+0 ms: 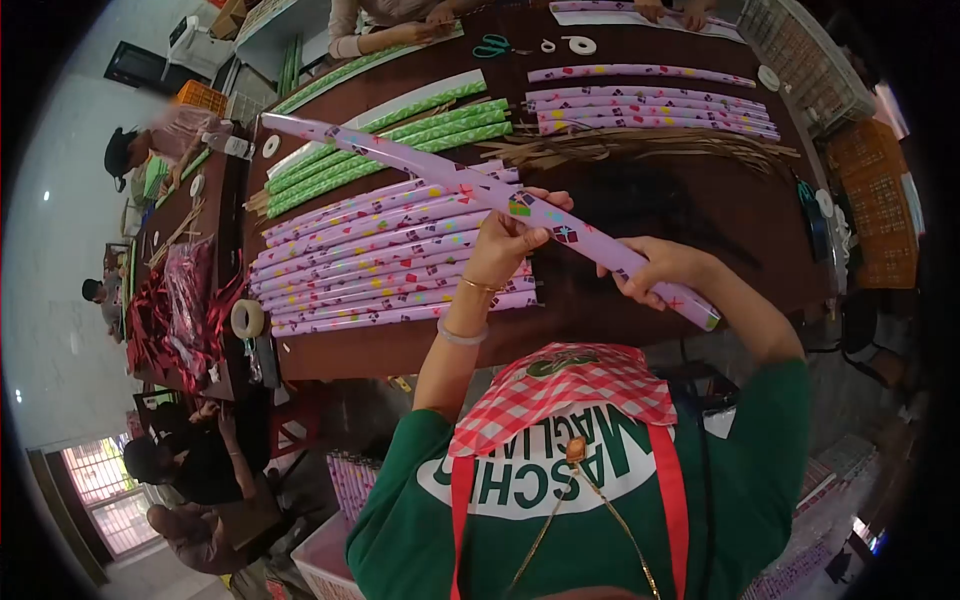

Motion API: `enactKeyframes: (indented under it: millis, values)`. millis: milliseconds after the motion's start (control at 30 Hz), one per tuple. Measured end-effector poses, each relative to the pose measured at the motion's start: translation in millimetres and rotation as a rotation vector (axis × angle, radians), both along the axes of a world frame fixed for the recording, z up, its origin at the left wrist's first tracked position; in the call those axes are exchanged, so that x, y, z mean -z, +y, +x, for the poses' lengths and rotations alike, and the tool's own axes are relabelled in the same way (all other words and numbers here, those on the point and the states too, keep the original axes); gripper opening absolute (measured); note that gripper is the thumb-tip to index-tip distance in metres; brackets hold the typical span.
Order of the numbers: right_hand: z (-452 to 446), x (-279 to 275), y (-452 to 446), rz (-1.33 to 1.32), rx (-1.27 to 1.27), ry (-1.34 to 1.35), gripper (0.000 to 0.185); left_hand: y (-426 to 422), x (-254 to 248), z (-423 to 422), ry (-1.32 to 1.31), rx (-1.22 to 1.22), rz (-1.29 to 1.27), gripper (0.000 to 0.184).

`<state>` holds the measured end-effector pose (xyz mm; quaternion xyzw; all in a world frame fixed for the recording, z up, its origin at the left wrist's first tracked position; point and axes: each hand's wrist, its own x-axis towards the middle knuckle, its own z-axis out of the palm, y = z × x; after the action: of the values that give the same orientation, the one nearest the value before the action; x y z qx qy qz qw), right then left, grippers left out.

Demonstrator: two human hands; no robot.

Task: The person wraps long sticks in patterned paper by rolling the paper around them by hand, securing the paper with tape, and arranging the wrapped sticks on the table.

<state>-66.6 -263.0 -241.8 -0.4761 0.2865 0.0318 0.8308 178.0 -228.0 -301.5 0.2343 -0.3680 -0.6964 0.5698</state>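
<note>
A long purple wrapping paper roll [420, 165] with a gift-box pattern slants across in front of me, held above the table. Around its middle, my left hand [510, 238] is closed, thumb on the near side. Nearer the lower right end, my right hand [660, 270] grips the same roll. Below and left of my left hand lies a row of several similar purple rolls [380, 265] on the brown table [640, 225]. Just beyond them are several green patterned rolls [390, 150].
Brown paper strips [640, 150] lie beyond my hands, with more purple rolls [650, 108] behind. Scissors [492, 46] and white tape [579, 45] sit at the far side. Clear tape [247, 318] stands at the left edge. Co-workers' hands [425, 30] work opposite.
</note>
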Motion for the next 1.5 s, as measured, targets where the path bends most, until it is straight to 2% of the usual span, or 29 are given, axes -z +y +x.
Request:
enactKeyframes:
  millis: [267, 367, 533, 567, 633, 667, 733, 833, 1033, 1167, 1233, 1267, 1333, 1367, 1500]
  values:
    - [26, -10, -10, 0.015, -0.133, 0.064, 0.043, 22, 5, 18, -0.052, -0.147, -0.068, 0.049]
    - [30, -13, -11, -0.082, -0.182, 0.090, 0.041, 26, 1, 20, -0.041, -0.148, -0.087, 0.050]
    - [28, -11, -11, -0.410, -0.210, 0.221, 0.037, 23, -1, 24, -0.116, -0.108, -0.119, 0.052]
    - [28, -13, -11, -0.407, -0.205, 0.225, 0.037, 22, 2, 24, -0.109, -0.087, -0.098, 0.053]
    - [28, -19, -10, -0.611, -0.216, 0.323, 0.039, 22, 7, 23, -0.099, -0.063, -0.076, 0.054]
    - [24, -10, -10, -0.610, -0.214, 0.326, 0.039, 22, 10, 23, -0.095, -0.059, -0.073, 0.053]
    - [18, 15, -9, -1.004, -0.160, 0.159, 0.042, 21, 10, 24, -0.094, -0.055, -0.068, 0.052]
    - [20, 13, -8, -0.939, -0.165, 0.193, 0.044, 21, 12, 26, -0.085, -0.029, -0.005, 0.049]
    - [23, 19, -7, -0.920, -0.149, 0.190, 0.043, 14, 25, 26, -0.029, -0.072, -0.069, 0.039]
    - [25, 24, -8, -0.951, -0.155, 0.174, 0.042, 19, 23, 27, -0.076, -0.104, 0.050, 0.038]
    - [28, 12, -9, -0.608, -0.173, 0.327, 0.041, 20, 24, 27, -0.146, -0.067, 0.090, 0.038]
    - [28, 16, -9, -0.614, -0.186, 0.318, 0.041, 20, 24, 26, -0.170, -0.089, 0.088, 0.037]
    - [25, 27, -11, -0.420, -0.145, 0.277, 0.042, 19, 26, 27, -0.246, -0.089, 0.118, 0.037]
    - [25, 27, -10, -0.426, -0.157, 0.270, 0.042, 19, 28, 28, -0.319, -0.073, 0.149, 0.037]
    - [28, 25, -7, -0.444, -0.136, 0.299, 0.041, 21, 30, 25, -0.230, -0.102, 0.146, 0.035]
